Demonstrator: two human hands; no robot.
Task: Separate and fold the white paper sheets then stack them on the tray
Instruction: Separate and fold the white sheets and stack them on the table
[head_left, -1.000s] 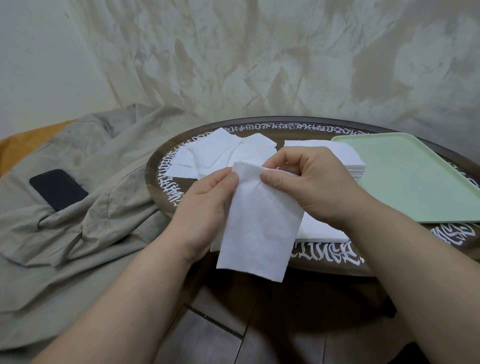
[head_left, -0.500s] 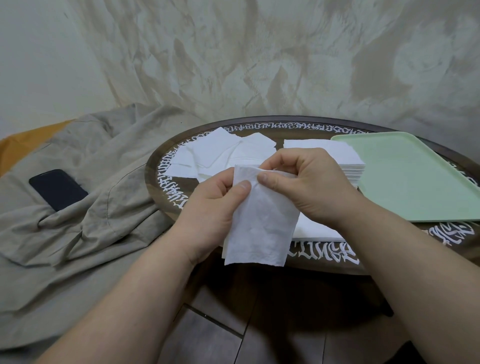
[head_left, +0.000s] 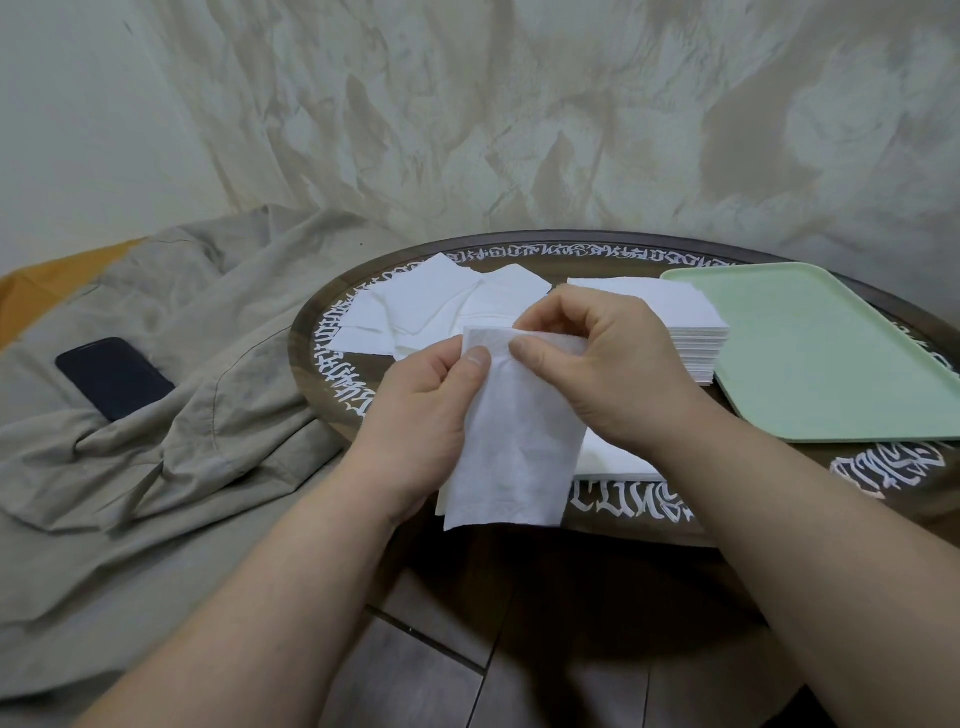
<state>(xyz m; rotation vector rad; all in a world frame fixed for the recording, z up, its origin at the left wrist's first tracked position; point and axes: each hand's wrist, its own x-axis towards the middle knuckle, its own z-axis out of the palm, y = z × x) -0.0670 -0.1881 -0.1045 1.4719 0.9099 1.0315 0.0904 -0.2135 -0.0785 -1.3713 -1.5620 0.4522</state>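
A white paper sheet hangs in front of the round table's near edge. My left hand pinches its upper left corner with thumb and fingers. My right hand pinches the upper right part, fingers curled over the top edge. A neat stack of white sheets sits on the table behind my right hand. Loose separated sheets lie spread at the table's back left. Another flat white sheet lies under my right wrist. The pale green tray sits at the right, holding nothing.
The dark round table carries white lettering around its rim. A beige cloth lies rumpled to the left, with a dark phone on it. A marbled wall rises behind. Dark floor tiles show below the table.
The hanging sheet has shortened as its lower edge rose. My left thumb has slid closer to my right hand along the sheet's top edge.
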